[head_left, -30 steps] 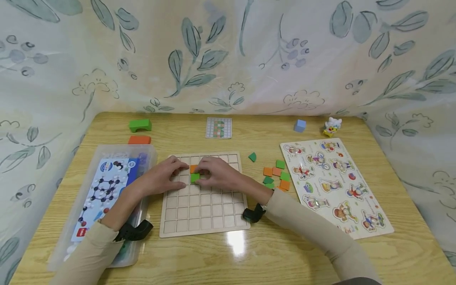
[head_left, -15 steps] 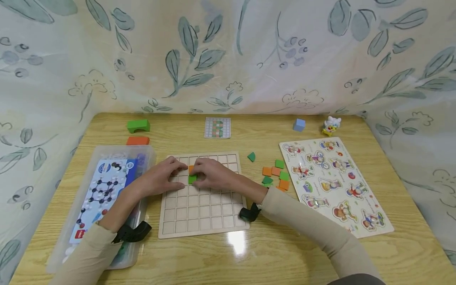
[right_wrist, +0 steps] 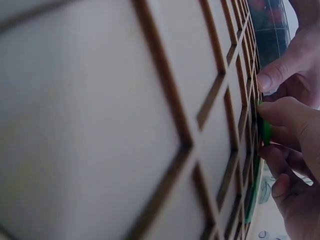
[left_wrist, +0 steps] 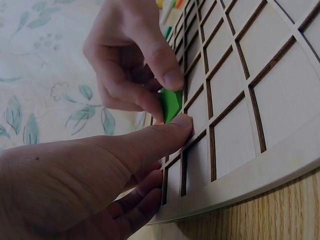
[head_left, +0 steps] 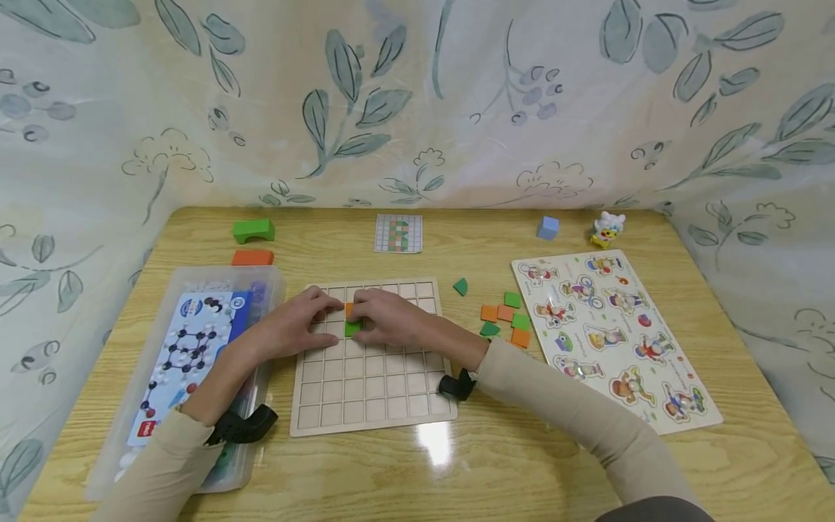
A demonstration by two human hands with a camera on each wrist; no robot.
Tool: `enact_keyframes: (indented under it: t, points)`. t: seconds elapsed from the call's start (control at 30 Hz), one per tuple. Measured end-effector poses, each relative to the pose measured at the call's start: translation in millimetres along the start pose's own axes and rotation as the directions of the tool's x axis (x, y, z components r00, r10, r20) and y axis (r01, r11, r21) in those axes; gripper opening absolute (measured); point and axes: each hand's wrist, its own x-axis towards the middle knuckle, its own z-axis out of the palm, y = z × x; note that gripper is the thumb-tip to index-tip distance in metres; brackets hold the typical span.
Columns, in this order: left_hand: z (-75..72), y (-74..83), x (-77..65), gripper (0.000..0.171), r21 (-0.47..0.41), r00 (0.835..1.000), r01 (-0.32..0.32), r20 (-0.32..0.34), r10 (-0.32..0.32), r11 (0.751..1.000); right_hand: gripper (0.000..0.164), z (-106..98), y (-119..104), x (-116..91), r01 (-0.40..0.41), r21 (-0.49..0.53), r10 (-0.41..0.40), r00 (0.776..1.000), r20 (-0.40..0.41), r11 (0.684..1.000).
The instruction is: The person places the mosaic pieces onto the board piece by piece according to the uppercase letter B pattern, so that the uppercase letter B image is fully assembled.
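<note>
On the wooden grid board (head_left: 375, 389) my right hand (head_left: 394, 319) pinches a green square tile (left_wrist: 171, 104) between thumb and fingers, its lower edge close over a cell. In the head view, part of a green tile (head_left: 352, 329) shows beside those fingertips, with an orange tile (head_left: 349, 309) just behind it; both are partly covered by the hand. My left hand (head_left: 290, 326) rests at the board's left side, thumb and fingers loosely bent and apart, nothing between them. Its thumb (left_wrist: 172, 131) lies right beside the tile in the left wrist view.
Right of the board lie several loose green and orange tiles (head_left: 505, 314) and a picture puzzle board (head_left: 603, 391). A clear plastic box (head_left: 257, 406) stands at left. Behind are a small pattern card (head_left: 380, 226), green block (head_left: 254, 230), red block (head_left: 253, 257), blue cube (head_left: 549, 228) and toy figure (head_left: 608, 228).
My right fingers have shifted slightly left and now cover more of the green and orange tiles. My left hand stays in place. The head view has shifted a little.
</note>
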Motion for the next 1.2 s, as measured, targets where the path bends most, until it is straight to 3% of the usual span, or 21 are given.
enact_keyframes:
  t: [0.2, 0.4, 0.5, 0.6, 0.77, 0.93, 1.03, 1.2]
  points:
    - [0.4, -0.5, 1.2, 0.048, -0.003, 1.0, -0.014, -0.005, 0.014, 1.0, 0.007, 0.7, -2.3, 2.3, 0.02, -0.053, -0.019, 0.999, 0.029, 0.998]
    - [-0.8, -2.2, 2.9, 0.047, -0.005, 0.999, -0.029, -0.015, 0.029, 1.0, 0.01, -5.9, -8.3, 1.0, -0.003, -0.056, 0.005, 0.999, 0.042, 0.998]
    - [-1.5, -2.5, 3.2, 0.047, -0.002, 1.0, -0.021, -0.013, 0.021, 1.0, 0.01, -18.5, -7.7, -11.1, -0.029, -0.002, 0.029, 1.0, 0.008, 1.0]
    - [-1.3, -1.8, 2.8, 0.048, -0.001, 1.0, -0.008, -0.002, 0.008, 1.0, 0.015, -33.2, 1.7, -39.4, -0.068, 0.081, 0.075, 0.993, -0.087, 0.994]
    - [0.9, 0.1, 0.0, 0.05, 0.0, 1.0, 0.015, 0.007, -0.015, 1.0, 0.023, -45.2, 36.0, -107.8, -0.178, 0.141, 0.211, 0.942, -0.262, 0.974]
    - [0.8, 1.3, -3.1, 0.05, -0.004, 1.0, 0.013, -0.002, -0.013, 1.0, 0.024, -42.7, 64.6, -166.4, -0.331, 0.16, 0.366, 0.867, -0.337, 0.93]
    - [0.6, 1.8, -3.2, 0.051, -0.002, 1.0, 0.017, 0.001, -0.017, 1.0, 0.024, -39.1, 75.4, -187.5, -0.399, 0.146, 0.425, 0.838, -0.343, 0.905]
    - [1.4, 1.1, -2.5, 0.051, -0.001, 1.0, 0.013, 0.002, -0.013, 1.0, 0.023, -33.2, 84.3, -202.2, -0.428, 0.137, 0.448, 0.821, -0.354, 0.893]
